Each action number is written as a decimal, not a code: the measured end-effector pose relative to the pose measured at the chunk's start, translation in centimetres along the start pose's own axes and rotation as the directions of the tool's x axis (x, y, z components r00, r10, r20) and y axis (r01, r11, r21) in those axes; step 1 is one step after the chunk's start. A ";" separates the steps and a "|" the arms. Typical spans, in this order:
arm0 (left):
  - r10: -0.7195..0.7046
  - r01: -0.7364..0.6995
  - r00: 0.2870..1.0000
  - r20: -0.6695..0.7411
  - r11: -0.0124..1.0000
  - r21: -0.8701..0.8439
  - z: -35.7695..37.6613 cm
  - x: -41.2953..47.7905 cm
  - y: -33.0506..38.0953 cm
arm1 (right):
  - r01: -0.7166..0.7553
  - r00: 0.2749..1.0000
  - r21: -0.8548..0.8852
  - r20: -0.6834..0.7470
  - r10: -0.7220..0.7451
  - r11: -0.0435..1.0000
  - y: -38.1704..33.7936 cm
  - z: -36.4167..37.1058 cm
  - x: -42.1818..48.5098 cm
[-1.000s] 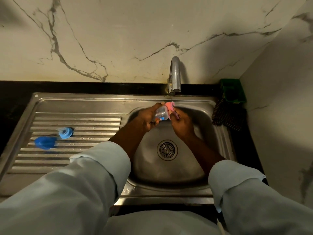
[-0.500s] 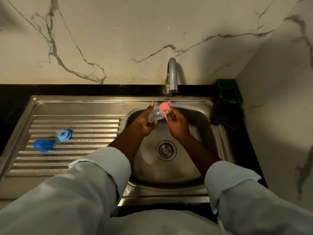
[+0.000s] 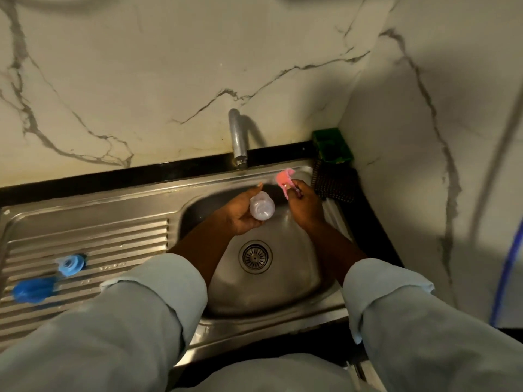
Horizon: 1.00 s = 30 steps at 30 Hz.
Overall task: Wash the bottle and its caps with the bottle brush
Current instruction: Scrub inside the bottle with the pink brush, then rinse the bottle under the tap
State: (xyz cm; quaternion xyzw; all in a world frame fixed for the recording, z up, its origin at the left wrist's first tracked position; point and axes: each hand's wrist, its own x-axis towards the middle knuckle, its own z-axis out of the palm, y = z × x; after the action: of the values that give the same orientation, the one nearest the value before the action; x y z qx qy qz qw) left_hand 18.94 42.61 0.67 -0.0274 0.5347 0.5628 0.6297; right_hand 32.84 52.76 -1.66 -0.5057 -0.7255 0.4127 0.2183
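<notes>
Over the steel sink bowl [image 3: 294, 290], my left hand [image 3: 240, 212] holds a small clear bottle [image 3: 261, 206], lying across the palm with its base toward me. My right hand [image 3: 304, 205] grips the pink bottle brush [image 3: 284, 179]; its pink head points up and left, clear of the bottle and a short gap to its right. Two blue caps lie on the ribbed drainboard at the left: a ring-shaped cap [image 3: 70, 264] and a darker dome cap [image 3: 32, 290].
The tap [image 3: 237, 140] stands behind the bowl, with no water seen running. A green holder [image 3: 332, 147] and a dark dotted mat [image 3: 334, 182] sit in the right corner. The drain [image 3: 255, 257] lies below my hands. Marble walls close the back and right.
The brush was at the bottle's mouth; my right hand has pulled it out to the right. My left hand has turned the bottle and lowered it.
</notes>
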 end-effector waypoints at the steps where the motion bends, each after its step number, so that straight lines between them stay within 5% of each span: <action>1: -0.020 0.020 1.000 0.019 1.000 0.016 0.9 0.0 -0.1 | -0.034 0.999 -0.011 -0.030 0.034 0.999 0.5 -1.1 0.1; 10: -0.067 0.043 0.993 0.096 0.972 0.233 8.1 2.2 -1.5 | -0.009 0.974 -0.253 -0.223 -0.049 0.967 3.3 -8.0 1.9; 21: -0.075 0.042 0.993 0.094 0.950 0.310 9.9 4.8 -3.9 | -0.098 0.953 -0.125 -0.297 0.057 0.987 9.0 -9.3 2.4; 27: -0.050 0.033 0.998 0.050 0.958 0.286 7.2 5.6 -3.7 | -0.107 0.938 -0.428 -0.342 -0.051 0.898 8.6 -8.5 2.8; 30: -0.031 0.016 0.998 0.050 0.964 0.267 6.1 5.1 -2.9 | 0.021 0.911 -0.468 -0.356 -0.210 0.883 7.5 -7.2 2.6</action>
State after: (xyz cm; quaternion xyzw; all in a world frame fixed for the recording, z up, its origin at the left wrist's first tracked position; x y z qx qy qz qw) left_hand 23.90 48.91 -1.95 0.0661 0.5881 0.4788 0.6484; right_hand 41.23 59.00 -3.99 -0.5705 -0.7714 0.1065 0.2610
